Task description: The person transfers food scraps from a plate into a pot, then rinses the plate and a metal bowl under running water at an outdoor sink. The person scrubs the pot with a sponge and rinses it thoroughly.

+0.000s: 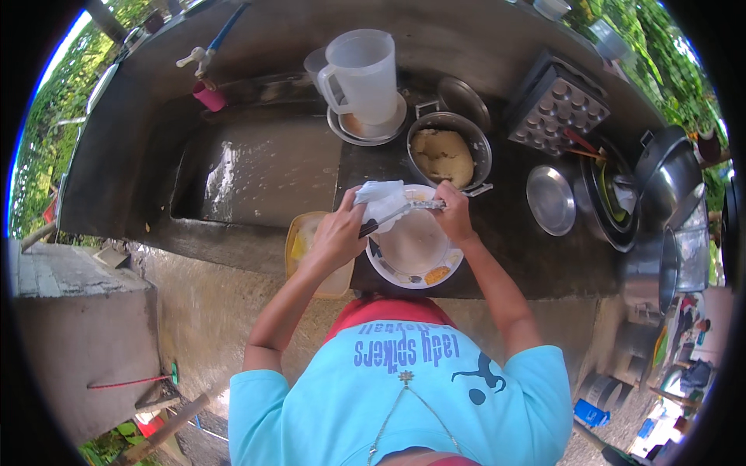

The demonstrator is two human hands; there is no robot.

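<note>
Above a white bowl (pixel 454 260) with a fruit-patterned rim, I hold a long thin utensil between both hands. My left hand (pixel 336 239) is closed around a pale bluish-white cloth or bag (pixel 381 200), next to the utensil's dark end (pixel 368 227). My right hand (pixel 454 213) is closed on its other end, which looks speckled; its exact kind is unclear. Cloudy whitish liquid (pixel 416 242) lies in the bowl. A yellowish plastic tub (pixel 334 283) sits beside it, partly behind my left arm. Just beyond my right hand stands a metal pot (pixel 483 151) holding a pale yellow mass (pixel 443 155).
A translucent pitcher (pixel 364 74) stands in a basin behind the bowl. At left are a wet sink (pixel 264 179) and a tap (pixel 200 62). On the right are a muffin tin (pixel 559 109), a metal plate (pixel 550 200) and stacked pans (pixel 668 167). The counter's front edge runs before me.
</note>
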